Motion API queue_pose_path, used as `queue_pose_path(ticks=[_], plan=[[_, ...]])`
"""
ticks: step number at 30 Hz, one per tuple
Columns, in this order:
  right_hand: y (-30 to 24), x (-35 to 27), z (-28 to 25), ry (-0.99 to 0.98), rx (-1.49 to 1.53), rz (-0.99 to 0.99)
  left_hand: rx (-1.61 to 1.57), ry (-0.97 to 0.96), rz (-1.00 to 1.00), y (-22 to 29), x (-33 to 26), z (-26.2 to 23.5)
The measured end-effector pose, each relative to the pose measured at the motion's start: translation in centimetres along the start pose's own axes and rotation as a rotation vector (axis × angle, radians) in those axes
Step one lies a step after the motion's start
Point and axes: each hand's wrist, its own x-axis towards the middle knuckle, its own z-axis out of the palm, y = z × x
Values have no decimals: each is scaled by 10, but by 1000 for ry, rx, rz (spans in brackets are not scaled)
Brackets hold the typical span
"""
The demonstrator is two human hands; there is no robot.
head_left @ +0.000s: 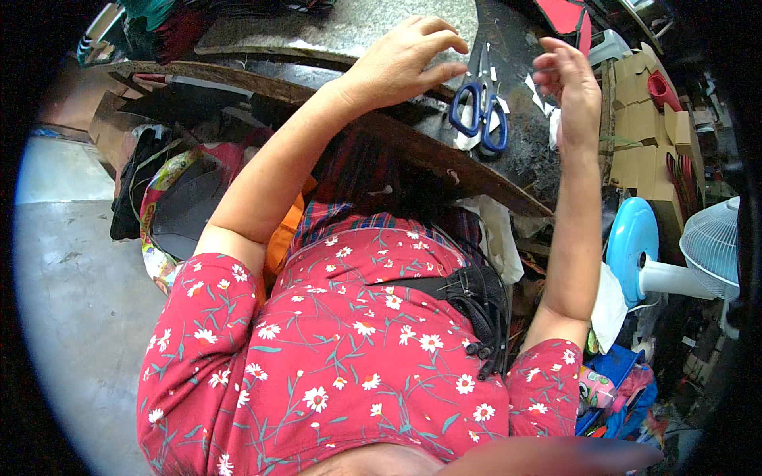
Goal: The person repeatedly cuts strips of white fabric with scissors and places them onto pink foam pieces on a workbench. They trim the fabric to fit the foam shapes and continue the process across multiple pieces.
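My left hand (405, 65) hovers over the worktable (520, 170), beside a pair of scissors (467, 111). Its fingers are apart and loosely bent, with nothing between them. The scissors have blue handles and lie on the dark tabletop, blades pointing away from me. To their right, my right hand (573, 89) is raised with half-curled, parted fingers, and no object shows in it. Small white scraps (538, 97) lie between the scissors and this hand. Under and behind the left hand is a speckled grey slab (333, 36).
Dark green and maroon material (171, 32) sits at the far left. A red piece (562, 14) lies at the far right, near cardboard boxes (639, 119). A blue-and-white fan (633, 252) stands to my right. Bags (178, 210) sit below the table's wooden edge (444, 159).
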Motion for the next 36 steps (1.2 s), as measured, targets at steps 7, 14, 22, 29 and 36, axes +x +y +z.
queue_pose_path(ticks=[7, 14, 22, 29, 36], plan=[[-35, -72, 35, -391, -1110, -486, -53, 191, -102, 24, -4, 0], [-26, -64, -1, -166, -884, -228, 104, -104, 69, 71, -25, 4], [-13, -51, -27, -120, -1412, -509, 40, -191, 108, 76, -34, 4], [-15, -48, -8, -216, -1085, -537, 1, -195, 53, 83, -48, -3], [-5, -43, 19, -289, -1122, -616, -74, -142, 14, 83, -53, -1]])
